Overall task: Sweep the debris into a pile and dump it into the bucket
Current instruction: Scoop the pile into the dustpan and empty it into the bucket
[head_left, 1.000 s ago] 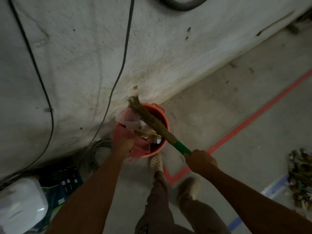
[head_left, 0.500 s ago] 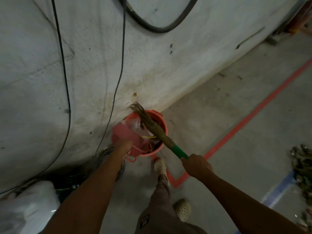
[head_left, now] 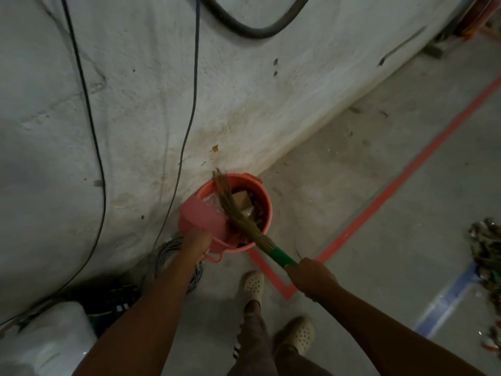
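1. The left hand (head_left: 196, 241) holds a pink dustpan (head_left: 202, 221). Its fingers curl round the near end of the pan.
2. The dustpan is tipped up just past the left hand. Its far end hangs over the near left side of an orange bucket (head_left: 267, 210).
3. The right hand (head_left: 311, 275) is closed tight round the green handle of a broom (head_left: 282, 257).
4. The broom's brown bristles go from the right hand, up and to the left, across the open top of the bucket. Their tips stick out past the far rim. The bristles lie right beside the mouth of the dustpan.
5. The debris (head_left: 240, 199) is inside the bucket, past both hands. There is a brown bit of card, some crinkly clear plastic and some dark bits.
6. The bucket stands on the grey floor (head_left: 379, 253), right up against a dirty white wall (head_left: 135, 104).
7. A red line (head_left: 379, 204) on the floor turns a corner under the right hand and runs far off to the right. A blue line (head_left: 447, 302) lies to the right of the right arm.
8. Thin cables (head_left: 92, 131) hang down the wall, past the left hand. A coil of grey wire (head_left: 173, 251) lies on the floor under the left wrist.
9. Two pale shoes (head_left: 253, 284) with little holes stand between the arms, nearer than the hands.
10. A heap (head_left: 485, 251) of mixed junk lies far to the right of the right hand.
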{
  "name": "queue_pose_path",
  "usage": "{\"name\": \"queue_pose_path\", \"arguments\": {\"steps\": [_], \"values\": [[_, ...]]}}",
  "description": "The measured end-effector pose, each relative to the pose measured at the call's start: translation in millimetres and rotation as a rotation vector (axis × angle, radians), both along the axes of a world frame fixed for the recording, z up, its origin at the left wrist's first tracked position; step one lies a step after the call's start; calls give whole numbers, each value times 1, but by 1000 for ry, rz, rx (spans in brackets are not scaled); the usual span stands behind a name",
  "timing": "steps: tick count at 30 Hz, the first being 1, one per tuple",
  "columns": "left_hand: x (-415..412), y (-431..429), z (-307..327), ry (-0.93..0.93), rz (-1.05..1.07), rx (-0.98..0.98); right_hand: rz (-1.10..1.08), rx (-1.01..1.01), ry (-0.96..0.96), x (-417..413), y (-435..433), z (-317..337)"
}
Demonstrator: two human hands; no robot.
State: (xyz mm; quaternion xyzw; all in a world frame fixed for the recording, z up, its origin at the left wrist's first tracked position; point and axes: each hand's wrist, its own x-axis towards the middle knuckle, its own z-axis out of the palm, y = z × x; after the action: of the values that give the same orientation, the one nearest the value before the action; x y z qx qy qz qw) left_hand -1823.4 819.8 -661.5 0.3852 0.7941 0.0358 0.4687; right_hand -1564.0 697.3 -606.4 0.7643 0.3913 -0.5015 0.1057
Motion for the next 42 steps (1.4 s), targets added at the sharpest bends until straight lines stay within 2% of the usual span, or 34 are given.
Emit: {"name": "queue_pose_path", "arguments": {"steps": [10, 13, 17, 23, 30, 38, 42], "values": [[-19, 53, -100, 14, -94, 5, -17, -85, -2, -43, 86, -108], [-20, 57, -101, 19, -100, -39, -60, -86, -25, -40, 93, -104], [-13, 44, -59, 9, -110, 15, -82, -68, -55, -26, 79, -55], [-14, -6, -19, -7, -114, 79, -186, -65, -92, 0, 16, 21], [-2, -65, -34, -142, -147, 196, -341, 48, -22, 34, -90, 59], [149, -127, 49, -252, -356, 347, -721, 334, -67, 92, -229, 80], [244, -175, 70, -343, -465, 337, -890, 420, -121, 137, -302, 92]]}}
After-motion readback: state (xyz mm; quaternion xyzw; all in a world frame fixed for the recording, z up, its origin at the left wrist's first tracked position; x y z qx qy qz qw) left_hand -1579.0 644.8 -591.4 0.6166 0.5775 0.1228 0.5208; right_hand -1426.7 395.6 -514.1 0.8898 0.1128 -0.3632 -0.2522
